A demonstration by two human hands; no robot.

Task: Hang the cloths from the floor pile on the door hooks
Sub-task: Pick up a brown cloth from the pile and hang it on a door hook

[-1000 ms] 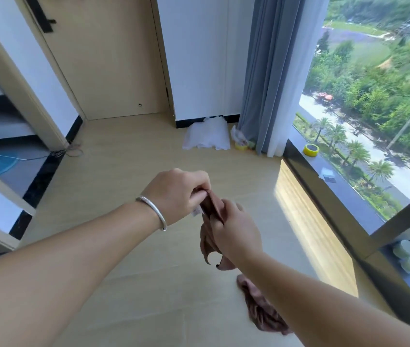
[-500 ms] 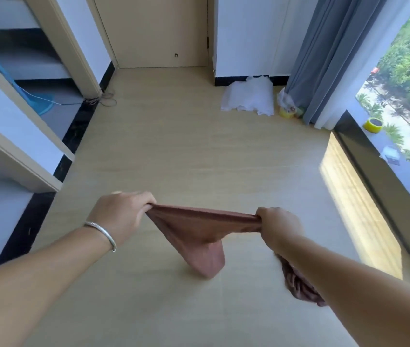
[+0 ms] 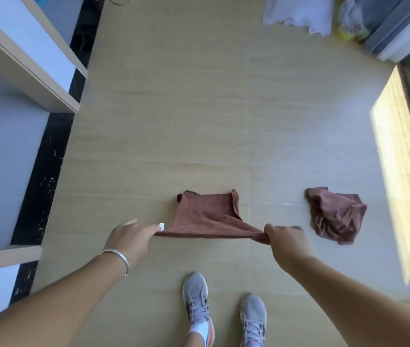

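Lower now, the cloth (image 3: pixel 206 216) stretches between left hand (image 3: pixel 130 237) and right hand (image 3: pixel 285 240), each pinching a corner (second cloth (image 3: pixel 335 216) lies rightward).

single head-worn view, looking steeply down at floor (image 3: pixel 199 121), hands close below

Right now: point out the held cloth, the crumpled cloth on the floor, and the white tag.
held cloth (image 3: pixel 206 214), head view, middle of the spread panel.
crumpled cloth (image 3: pixel 334 216), head view, centre of the heap.
white tag (image 3: pixel 161 226), head view, its face by the left fingertips.
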